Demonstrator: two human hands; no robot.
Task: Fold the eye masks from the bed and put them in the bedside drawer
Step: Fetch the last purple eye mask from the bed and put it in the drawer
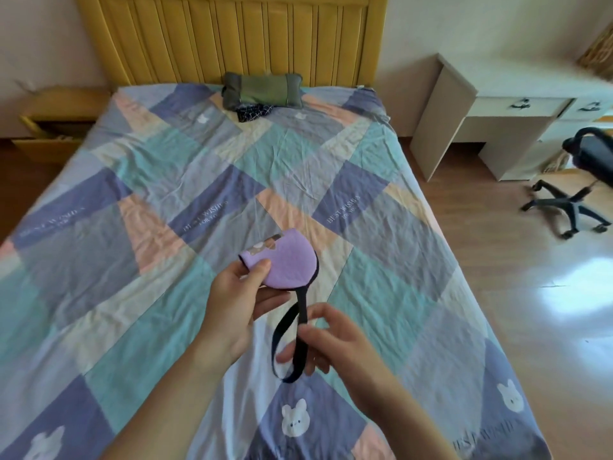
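A bed [205, 167] fills most of the view, covered by a patchwork sheet in lilac, teal, peach and navy, with white bear prints near the foot. A yellow slatted headboard [232, 38] stands at its far end. To the right are a white desk [491, 104] with drawers and a black chair [577, 180] on the wood floor. At the far left a wooden bedside cabinet [56, 104] has its drawer [46, 134] pulled open. A small green pillow [262, 91] lies against the headboard, and a dark patterned cloth [253, 112] lies touching its front edge; I cannot tell what the cloth is.

Over the middle of the bed, the left hand [232, 307] pinches a mask [285, 260] between thumb and fingers. The mask is lilac, folded in half, with a small print near its top edge and dark trim. Its black strap [285, 330] hangs down in a loop from the mask's lower right edge. The right hand [331, 340] is just below and right of the left one, its thumb and fingers closed on the strap partway down the loop, whose end dangles below the fingers. Both hands and the mask are held above the sheet, well apart from the drawer.
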